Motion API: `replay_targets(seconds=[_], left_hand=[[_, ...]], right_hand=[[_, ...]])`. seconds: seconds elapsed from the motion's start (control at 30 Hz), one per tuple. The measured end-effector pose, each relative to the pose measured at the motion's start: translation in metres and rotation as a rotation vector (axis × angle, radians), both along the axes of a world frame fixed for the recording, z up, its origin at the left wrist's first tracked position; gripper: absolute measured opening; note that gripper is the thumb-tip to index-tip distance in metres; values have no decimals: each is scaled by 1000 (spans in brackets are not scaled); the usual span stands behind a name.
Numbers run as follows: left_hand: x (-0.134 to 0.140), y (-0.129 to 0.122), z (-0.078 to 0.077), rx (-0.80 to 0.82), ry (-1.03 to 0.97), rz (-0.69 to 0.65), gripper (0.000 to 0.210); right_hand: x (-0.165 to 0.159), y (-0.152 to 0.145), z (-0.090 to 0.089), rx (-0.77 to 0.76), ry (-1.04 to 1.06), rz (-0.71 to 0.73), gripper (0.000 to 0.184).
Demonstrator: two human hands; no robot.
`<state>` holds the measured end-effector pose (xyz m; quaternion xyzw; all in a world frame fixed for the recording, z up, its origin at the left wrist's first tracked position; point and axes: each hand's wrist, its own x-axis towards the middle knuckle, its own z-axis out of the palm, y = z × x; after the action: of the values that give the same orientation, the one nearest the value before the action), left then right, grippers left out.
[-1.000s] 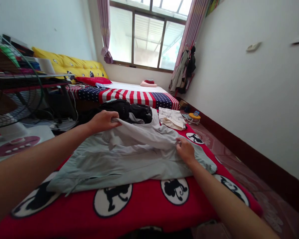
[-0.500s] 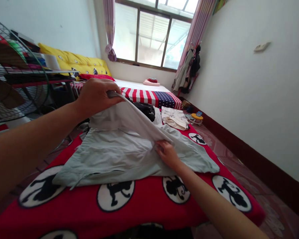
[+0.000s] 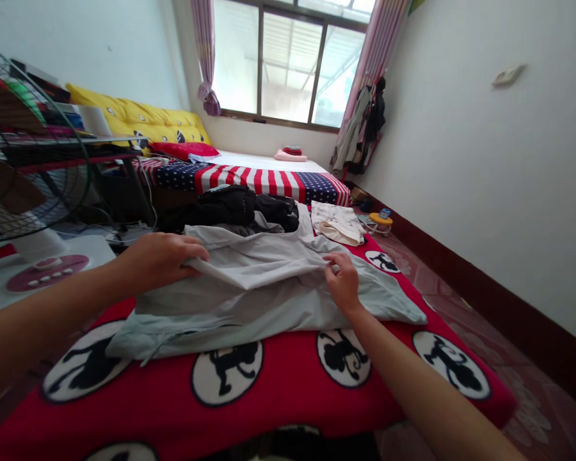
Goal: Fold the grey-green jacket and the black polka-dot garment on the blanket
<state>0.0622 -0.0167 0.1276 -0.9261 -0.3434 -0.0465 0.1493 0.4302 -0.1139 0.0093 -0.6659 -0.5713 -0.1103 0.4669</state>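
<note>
A pale grey-green garment (image 3: pixel 269 288) lies spread across the red cloth (image 3: pixel 288 397) with its round monkey patches. Its exact kind is hard to make out; a drawstring hangs at its near left corner. On the left, my left hand (image 3: pixel 166 257) pinches an edge of the fabric just above the surface. My right hand (image 3: pixel 342 278) grips the same cloth further right, thumb and fingers closed on it. Between the two hands the upper layer sags in a loose fold.
Dark clothes (image 3: pixel 235 206) are heaped behind the garment, and a folded patterned white cloth (image 3: pixel 336 223) lies at the far right. A fan (image 3: pixel 24 141) stands close on the left. Beyond is a bed with a striped cover (image 3: pixel 254 181). A yellow stool (image 3: pixel 381 219) stands by the right wall.
My left hand has come down and a little left, lowering the raised layer of fabric. My right hand has shifted slightly right and up. The dark heap behind shows more.
</note>
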Motion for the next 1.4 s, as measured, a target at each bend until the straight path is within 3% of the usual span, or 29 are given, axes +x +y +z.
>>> replay_targets(seconds=[0.07, 0.13, 0.23, 0.3, 0.37, 0.43, 0.5, 0.57, 0.7, 0.8, 0.87, 1.0, 1.13, 1.4], left_hand=[[-7, 8, 0, -21, -45, 35, 23], [-11, 14, 3, -38, -74, 41, 25], [-11, 25, 10, -43, -55, 59, 23], [-10, 34, 14, -18, -56, 86, 23], [-7, 42, 17, 14, -87, 107, 24], [-4, 47, 17, 25, -127, 102, 25], [-2, 50, 16, 12, -152, 77, 25], [0, 50, 13, -8, -158, 66, 24], [1, 50, 12, 34, -147, 91, 21], [7, 47, 14, 124, -181, 97, 26], [12, 44, 12, 135, -211, 92, 27], [13, 36, -4, 81, -220, 89, 28], [-7, 26, -26, 43, -147, 60, 28], [-56, -5, -75, -99, -21, -37, 47]], right_hand=[[16, 9, 5, -103, -67, -72, 38], [30, 19, 11, -345, -130, -40, 46], [48, 30, 23, -570, -157, 10, 23], [57, 31, 32, -501, -146, -83, 15], [63, 27, 38, -377, -114, -172, 24], [63, 21, 37, -322, -95, -68, 25], [58, 14, 30, -377, -138, 155, 23], [52, 10, 21, -438, -201, 223, 23], [54, 13, 19, -372, -173, -42, 7], [69, 15, 29, -113, 0, -224, 19], [77, 12, 33, 37, 100, -235, 22], [81, -9, 26, 131, 132, -118, 23], [77, -43, 12, 112, 83, -57, 20], [89, -101, -16, -124, -290, 159, 13]])
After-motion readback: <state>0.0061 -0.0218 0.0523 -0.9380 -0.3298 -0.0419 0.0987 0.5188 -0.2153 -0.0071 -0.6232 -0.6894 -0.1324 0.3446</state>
